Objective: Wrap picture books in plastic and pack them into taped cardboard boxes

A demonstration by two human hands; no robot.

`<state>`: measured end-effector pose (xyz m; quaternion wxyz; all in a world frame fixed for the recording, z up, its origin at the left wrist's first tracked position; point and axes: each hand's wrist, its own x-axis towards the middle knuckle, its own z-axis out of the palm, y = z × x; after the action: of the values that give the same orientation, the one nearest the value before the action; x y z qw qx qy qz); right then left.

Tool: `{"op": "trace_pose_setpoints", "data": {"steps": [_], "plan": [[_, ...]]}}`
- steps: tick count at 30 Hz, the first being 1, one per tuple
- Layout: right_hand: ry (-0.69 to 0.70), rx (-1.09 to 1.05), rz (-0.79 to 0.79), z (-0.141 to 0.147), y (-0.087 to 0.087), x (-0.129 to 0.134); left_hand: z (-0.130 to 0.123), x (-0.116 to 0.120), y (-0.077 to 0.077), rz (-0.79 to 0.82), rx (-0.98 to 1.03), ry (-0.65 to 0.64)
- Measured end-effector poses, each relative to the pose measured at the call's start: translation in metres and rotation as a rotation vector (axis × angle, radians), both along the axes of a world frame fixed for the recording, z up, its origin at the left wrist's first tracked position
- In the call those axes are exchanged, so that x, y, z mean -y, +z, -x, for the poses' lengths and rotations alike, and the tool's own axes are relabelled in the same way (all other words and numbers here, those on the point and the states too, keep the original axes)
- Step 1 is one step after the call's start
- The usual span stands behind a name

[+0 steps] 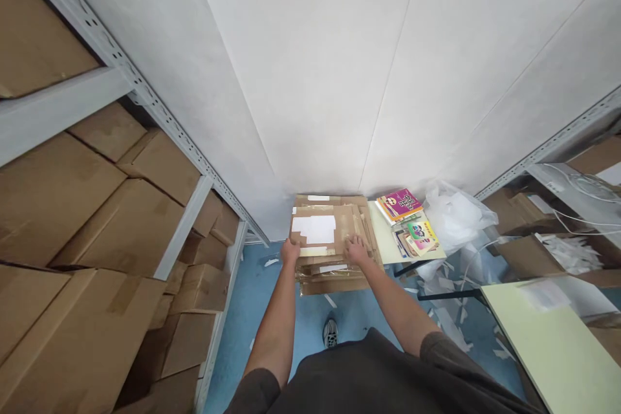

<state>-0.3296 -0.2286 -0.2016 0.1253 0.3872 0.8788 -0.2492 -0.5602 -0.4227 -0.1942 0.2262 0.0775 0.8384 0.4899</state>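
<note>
The left hand (290,252) grips the cardboard stack's (326,207) near-left corner; the right (356,250) lies spread on top, right. The stack sits by the white wall (315,77), left of books (400,204) on a pale table (383,233), above blue floor (262,297).

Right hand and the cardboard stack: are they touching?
Touching. The head view shows the right hand resting on the cardboard stack, its fingers laid over the top sheet.

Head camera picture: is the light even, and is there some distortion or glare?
Head view: soft, fairly even light on the wall, darker gaps between the shelf boxes; left shelf frame slants strongly, likely wide-angle distortion; white label perhaps overexposed.
</note>
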Motion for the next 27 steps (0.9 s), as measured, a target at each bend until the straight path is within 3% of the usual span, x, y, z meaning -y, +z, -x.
{"op": "trace_pose_setpoints", "data": {"steps": [2,5,11,15,18,21,24,27], "plan": [[-0.001,-0.04,0.025,0.0,-0.002,-0.002,0.012,0.009,-0.002,0.103,0.078,0.043],[-0.057,-0.186,0.098,-0.005,-0.003,-0.013,0.017,0.014,-0.005,0.093,0.101,0.05],[-0.347,-0.577,0.281,-0.02,-0.001,-0.032,-0.001,0.006,-0.01,-0.004,0.109,0.036],[-0.418,-0.765,0.412,-0.029,0.006,-0.036,-0.008,0.001,-0.007,0.009,0.072,0.028],[-0.499,-0.799,0.474,-0.037,0.014,-0.037,-0.007,-0.005,-0.001,-0.022,-0.021,0.054],[-0.586,-0.853,0.481,-0.046,0.024,-0.043,-0.006,-0.014,0.011,-0.167,-0.035,0.062],[-0.63,-0.929,0.459,-0.059,0.039,-0.054,-0.007,-0.026,0.027,-0.31,0.033,0.016],[-0.603,-1.001,0.533,-0.08,0.057,-0.07,-0.014,-0.043,0.047,-0.374,0.035,-0.038]]}}
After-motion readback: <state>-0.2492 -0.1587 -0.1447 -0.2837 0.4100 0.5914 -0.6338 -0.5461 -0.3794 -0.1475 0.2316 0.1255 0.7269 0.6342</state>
